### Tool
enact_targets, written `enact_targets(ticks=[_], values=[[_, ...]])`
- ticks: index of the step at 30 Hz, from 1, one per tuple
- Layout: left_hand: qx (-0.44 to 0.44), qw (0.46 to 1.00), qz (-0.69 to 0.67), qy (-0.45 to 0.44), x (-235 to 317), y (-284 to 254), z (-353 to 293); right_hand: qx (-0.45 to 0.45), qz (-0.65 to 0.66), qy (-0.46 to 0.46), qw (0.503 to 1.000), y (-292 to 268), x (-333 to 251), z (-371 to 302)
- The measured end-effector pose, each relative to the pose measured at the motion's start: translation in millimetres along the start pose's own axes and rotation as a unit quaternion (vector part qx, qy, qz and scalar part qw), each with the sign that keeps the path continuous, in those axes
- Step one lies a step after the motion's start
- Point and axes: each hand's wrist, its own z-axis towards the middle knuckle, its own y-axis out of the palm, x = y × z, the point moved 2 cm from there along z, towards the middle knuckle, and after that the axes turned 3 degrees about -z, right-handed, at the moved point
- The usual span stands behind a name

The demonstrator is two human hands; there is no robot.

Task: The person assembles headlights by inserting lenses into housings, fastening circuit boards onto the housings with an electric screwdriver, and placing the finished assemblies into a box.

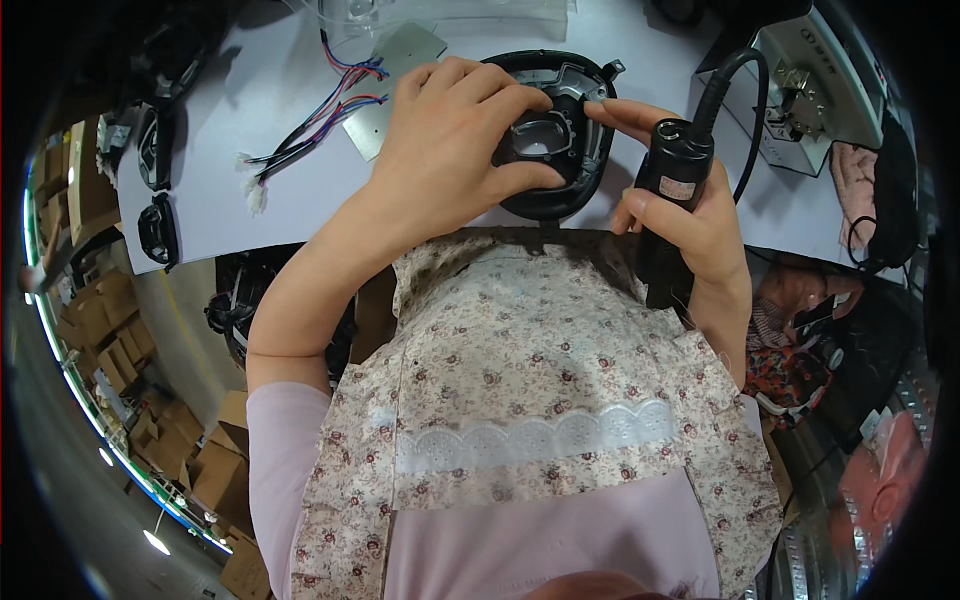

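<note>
Left fingers (518, 100) pinch the black oval housing (572, 150), long axis running roughly near-to-far. Right fingers (660, 213) are wrapped round a black corded tool (675, 165), cord end facing away.

Even, cool light of moderate strength covers the white tabletop (225, 170), where shadows are faint and soft-edged. Along the far left edge a row of strip lights (28, 215) burns out to white, and a lamp (157, 543) flares at lower left. Small highlights glint on the clear plastic tray (470, 22) at top centre. The black handheld tool (682, 150), right of centre, swallows detail in its darker stretches, while the floral apron (540, 360) below reads crisply. Fisheye curvature bows the table's edge, and black vignetting closes the corners. The dim lower right looks soft, perhaps slightly out of focus.
</note>
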Motion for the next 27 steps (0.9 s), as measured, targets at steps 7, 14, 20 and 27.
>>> enact_targets(ticks=[7,14,20,27], values=[[0.034,0.999,-0.019,0.003,-1,8,-2,-0.002,-0.012,0.001,1.000,-2,0,1],[0.077,0.997,-0.027,-0.013,2,18,-2,0.057,-0.049,0.013,0.997,5,-4,1],[0.168,0.983,-0.055,-0.053,-8,0,-9,0.045,-0.062,-0.022,0.997,1,-4,0],[0.085,0.970,0.073,-0.216,-79,-44,-64,0.043,-0.068,-0.037,0.996,-11,-15,-4]])
